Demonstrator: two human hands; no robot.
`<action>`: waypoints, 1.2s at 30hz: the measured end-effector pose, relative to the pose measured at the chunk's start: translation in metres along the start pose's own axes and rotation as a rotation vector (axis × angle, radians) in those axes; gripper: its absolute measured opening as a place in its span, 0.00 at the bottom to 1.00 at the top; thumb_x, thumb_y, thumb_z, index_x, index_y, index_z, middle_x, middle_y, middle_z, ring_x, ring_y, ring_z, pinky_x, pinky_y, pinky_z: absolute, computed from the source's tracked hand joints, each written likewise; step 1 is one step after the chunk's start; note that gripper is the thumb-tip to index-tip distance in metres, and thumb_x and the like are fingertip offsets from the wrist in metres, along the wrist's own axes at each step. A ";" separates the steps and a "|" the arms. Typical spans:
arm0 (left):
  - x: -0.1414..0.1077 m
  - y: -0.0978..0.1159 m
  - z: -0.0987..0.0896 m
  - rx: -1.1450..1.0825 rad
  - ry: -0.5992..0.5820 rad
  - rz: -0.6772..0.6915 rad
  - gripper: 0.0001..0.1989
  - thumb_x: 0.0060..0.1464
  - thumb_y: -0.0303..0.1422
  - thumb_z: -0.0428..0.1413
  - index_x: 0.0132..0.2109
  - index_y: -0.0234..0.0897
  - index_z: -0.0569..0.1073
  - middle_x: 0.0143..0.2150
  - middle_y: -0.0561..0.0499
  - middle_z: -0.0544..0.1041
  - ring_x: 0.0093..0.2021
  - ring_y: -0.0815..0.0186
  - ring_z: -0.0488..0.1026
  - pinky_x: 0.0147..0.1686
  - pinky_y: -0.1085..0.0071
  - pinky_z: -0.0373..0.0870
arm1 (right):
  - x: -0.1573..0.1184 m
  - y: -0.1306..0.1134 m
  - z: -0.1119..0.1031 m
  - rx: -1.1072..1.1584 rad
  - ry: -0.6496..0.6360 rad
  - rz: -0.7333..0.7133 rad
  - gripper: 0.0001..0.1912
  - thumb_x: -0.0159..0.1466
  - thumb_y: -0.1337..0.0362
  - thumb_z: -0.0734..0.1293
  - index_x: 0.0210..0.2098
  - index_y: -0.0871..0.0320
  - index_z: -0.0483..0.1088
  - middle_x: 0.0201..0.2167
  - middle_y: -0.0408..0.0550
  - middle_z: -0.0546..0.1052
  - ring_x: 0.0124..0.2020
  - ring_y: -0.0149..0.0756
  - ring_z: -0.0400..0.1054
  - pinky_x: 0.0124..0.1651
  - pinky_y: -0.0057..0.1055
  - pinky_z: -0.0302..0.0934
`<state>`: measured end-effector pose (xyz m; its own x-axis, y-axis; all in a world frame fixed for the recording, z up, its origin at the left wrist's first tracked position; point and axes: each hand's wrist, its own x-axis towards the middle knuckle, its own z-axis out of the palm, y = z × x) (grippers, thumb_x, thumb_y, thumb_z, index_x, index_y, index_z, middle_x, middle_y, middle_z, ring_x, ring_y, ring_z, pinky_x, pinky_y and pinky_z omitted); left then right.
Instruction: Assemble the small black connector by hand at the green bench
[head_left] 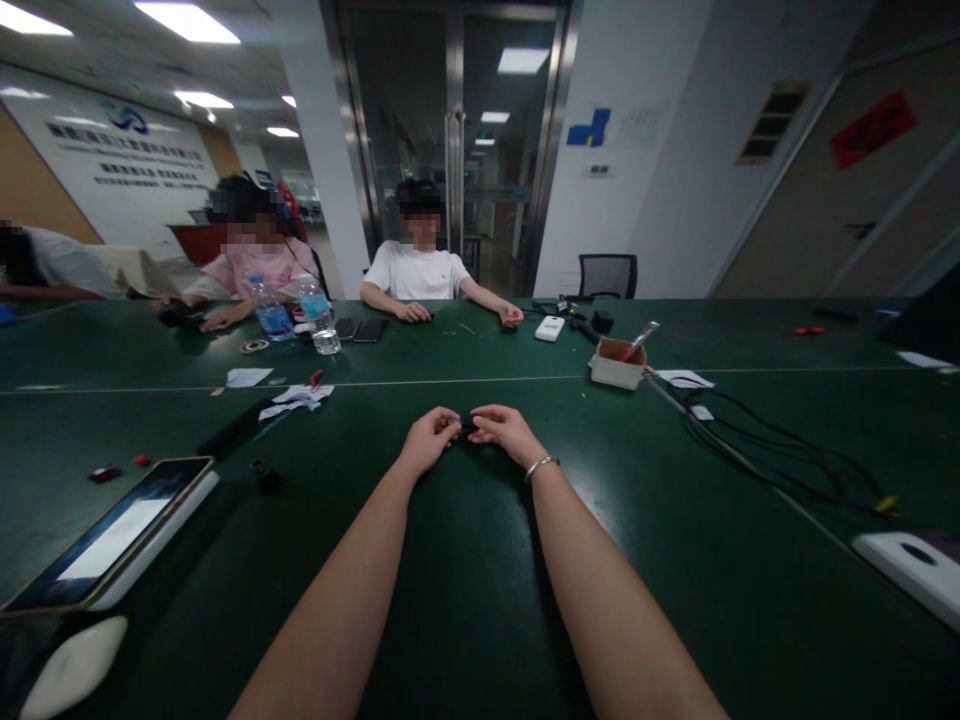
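Both of my arms reach forward over the dark green table (480, 560). Between my fingertips is a small black object (468, 425), too small to tell its kind. My left hand (433, 438) pinches its left side, thumb and fingers closed. From the right, my right hand (508, 436) grips the other side, with a silver bracelet on that wrist. The fingers cover much of the object. A small black cylindrical piece (262, 473) lies on the table left of my hands.
At left are a phone (120, 535) on a white block, a white mouse-like object (75, 668) and crumpled paper (300, 397). Water bottles (321, 318) stand farther back. To the right are a small box (619, 365) and black cables (772, 440). Several people sit across the table.
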<state>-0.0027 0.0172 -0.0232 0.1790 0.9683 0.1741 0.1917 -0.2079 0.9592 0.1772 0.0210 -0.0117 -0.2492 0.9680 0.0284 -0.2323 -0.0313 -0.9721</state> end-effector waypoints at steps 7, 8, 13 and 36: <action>-0.001 0.001 0.000 0.036 0.003 -0.007 0.14 0.49 0.37 0.57 0.42 0.36 0.72 0.35 0.49 0.75 0.33 0.67 0.72 0.29 0.72 0.68 | 0.001 0.001 -0.001 -0.035 0.005 -0.022 0.13 0.52 0.66 0.73 0.36 0.65 0.72 0.24 0.47 0.77 0.22 0.30 0.73 0.26 0.24 0.69; -0.001 0.001 0.000 0.039 0.005 -0.017 0.14 0.49 0.38 0.56 0.42 0.36 0.72 0.34 0.49 0.75 0.33 0.67 0.73 0.29 0.72 0.68 | 0.002 0.002 -0.001 -0.045 0.005 -0.026 0.13 0.52 0.66 0.74 0.35 0.65 0.72 0.23 0.46 0.77 0.22 0.30 0.73 0.26 0.24 0.68; 0.000 0.002 -0.001 0.057 0.000 -0.050 0.14 0.51 0.40 0.55 0.40 0.34 0.72 0.33 0.48 0.76 0.32 0.67 0.72 0.31 0.72 0.68 | 0.001 0.002 -0.002 -0.076 -0.008 -0.042 0.15 0.50 0.66 0.74 0.37 0.64 0.73 0.23 0.46 0.77 0.23 0.30 0.73 0.27 0.24 0.69; 0.005 0.000 -0.003 0.146 -0.005 -0.093 0.23 0.52 0.52 0.49 0.34 0.34 0.72 0.27 0.50 0.75 0.26 0.68 0.70 0.28 0.73 0.66 | 0.000 0.003 -0.003 -0.028 -0.069 -0.046 0.18 0.49 0.68 0.74 0.40 0.62 0.72 0.34 0.48 0.77 0.29 0.30 0.75 0.35 0.26 0.71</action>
<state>-0.0047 0.0222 -0.0222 0.1589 0.9837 0.0843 0.3460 -0.1354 0.9284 0.1795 0.0214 -0.0149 -0.3031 0.9489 0.0878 -0.2190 0.0203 -0.9755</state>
